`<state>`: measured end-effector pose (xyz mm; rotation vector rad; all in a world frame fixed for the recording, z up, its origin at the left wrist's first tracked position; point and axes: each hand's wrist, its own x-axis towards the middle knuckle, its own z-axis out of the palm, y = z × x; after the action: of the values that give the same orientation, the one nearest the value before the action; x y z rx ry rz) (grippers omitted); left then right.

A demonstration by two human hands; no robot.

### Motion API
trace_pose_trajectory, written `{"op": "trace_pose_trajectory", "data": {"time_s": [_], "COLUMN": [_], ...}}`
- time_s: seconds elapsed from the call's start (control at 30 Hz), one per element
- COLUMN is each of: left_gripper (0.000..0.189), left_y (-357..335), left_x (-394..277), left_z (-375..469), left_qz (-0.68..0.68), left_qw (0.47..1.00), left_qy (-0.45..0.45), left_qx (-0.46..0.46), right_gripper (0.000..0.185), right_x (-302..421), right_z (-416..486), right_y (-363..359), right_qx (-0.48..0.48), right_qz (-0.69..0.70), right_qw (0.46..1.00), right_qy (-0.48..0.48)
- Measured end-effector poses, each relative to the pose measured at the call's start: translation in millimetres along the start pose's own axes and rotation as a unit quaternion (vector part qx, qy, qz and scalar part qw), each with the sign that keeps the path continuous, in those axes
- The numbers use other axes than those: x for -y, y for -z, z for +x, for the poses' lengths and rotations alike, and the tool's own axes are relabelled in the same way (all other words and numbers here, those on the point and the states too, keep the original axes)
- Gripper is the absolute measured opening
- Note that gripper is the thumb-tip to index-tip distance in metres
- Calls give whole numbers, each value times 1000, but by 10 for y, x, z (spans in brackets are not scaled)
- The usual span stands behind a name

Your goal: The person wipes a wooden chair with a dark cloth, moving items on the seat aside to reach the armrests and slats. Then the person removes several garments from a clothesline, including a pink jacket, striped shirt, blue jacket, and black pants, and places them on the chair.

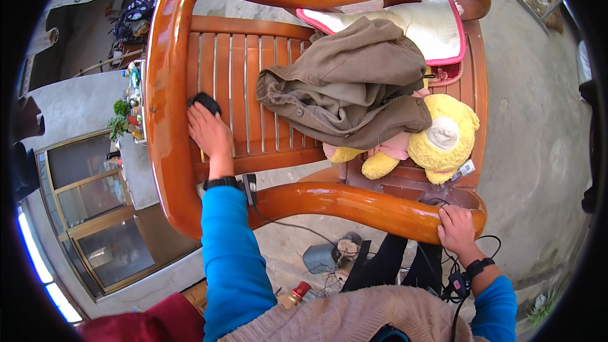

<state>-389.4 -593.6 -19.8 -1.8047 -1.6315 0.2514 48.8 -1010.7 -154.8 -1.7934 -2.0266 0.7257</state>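
A varnished wooden armchair (323, 199) with a slatted back (254, 104) stands before me. My left hand (211, 130) reaches over the near armrest and presses a small black cloth (206, 102) against the slats, beside the thick frame rail at the left. The fingers partly cover the cloth. My right hand (457, 229) grips the rounded end of the near armrest. A crumpled brown jacket (351, 85) lies across the chair, apart from both hands. Partly under it is a yellow plush toy (446, 140) with a pale snout.
A white pad with pink edging (427, 28) lies behind the jacket. Black cables (451, 289) hang by my right wrist. Below the armrest are a grey bucket (319, 259) and a red-capped bottle (297, 294) on the concrete floor. Potted plants (118, 118) stand at the left.
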Motion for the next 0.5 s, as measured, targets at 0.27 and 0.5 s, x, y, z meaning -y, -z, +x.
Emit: {"op": "trace_pose_trajectory", "data": {"time_s": [0.27,0.5], "left_gripper": [61,54], "left_y": [-216,-232], "left_x": [-469,-458], "left_z": [513,788], "left_qz": [108,66], "left_qw": [984,996], "left_qy": [145,-18], "left_qx": [3,-65], "right_gripper": [48,47], "right_x": [-11,-11], "right_z": [14,33], "right_y": [-2,-1], "right_qx": [11,2], "right_qz": [-13,-14], "right_qw": [1000,1000], "right_qy": [-2,2]}}
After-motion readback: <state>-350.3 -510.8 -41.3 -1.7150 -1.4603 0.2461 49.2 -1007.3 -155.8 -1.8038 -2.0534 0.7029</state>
